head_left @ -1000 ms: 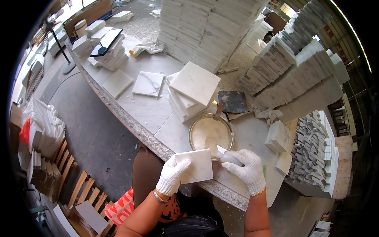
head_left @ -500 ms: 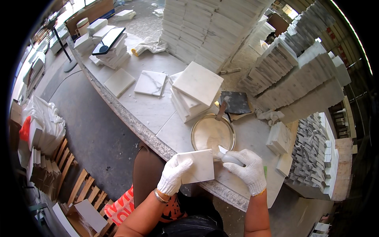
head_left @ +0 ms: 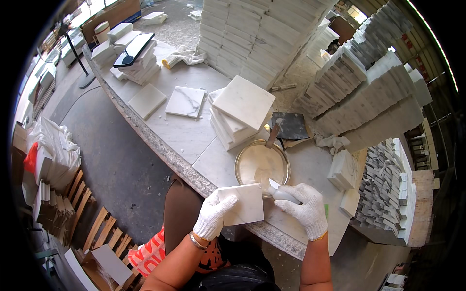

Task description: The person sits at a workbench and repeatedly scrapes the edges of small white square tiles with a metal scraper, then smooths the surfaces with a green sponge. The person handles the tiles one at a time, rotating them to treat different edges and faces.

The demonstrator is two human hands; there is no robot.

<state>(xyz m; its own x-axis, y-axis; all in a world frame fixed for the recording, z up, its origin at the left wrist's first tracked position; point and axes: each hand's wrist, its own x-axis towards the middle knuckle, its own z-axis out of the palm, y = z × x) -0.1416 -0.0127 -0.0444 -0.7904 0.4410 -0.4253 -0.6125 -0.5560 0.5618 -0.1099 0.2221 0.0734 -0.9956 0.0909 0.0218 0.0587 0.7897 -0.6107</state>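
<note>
My left hand (head_left: 213, 213), in a white knit glove, grips a white marble tile (head_left: 245, 203) by its left side, thumb on top, over the slab's front edge. In my gloved right hand (head_left: 308, 208) is a small grey-handled scraper (head_left: 285, 195) with a short pale blade pointing up and left. The blade is over the near rim of a round metal pan (head_left: 236, 167), just right of the tile's upper corner. Pale material covers the pan's bottom, and a flat brown-handled tool (head_left: 273, 135) leans on its far rim.
Stacked tiles (head_left: 243, 103) stand behind the pan, beside a dark square sheet (head_left: 290, 125). Two loose tiles (head_left: 185, 102) lie to the left. A phone-like device (head_left: 133, 50) rests on another stack. Tall tile piles (head_left: 257, 39) rise behind; a wooden pallet (head_left: 94, 228) is at lower left.
</note>
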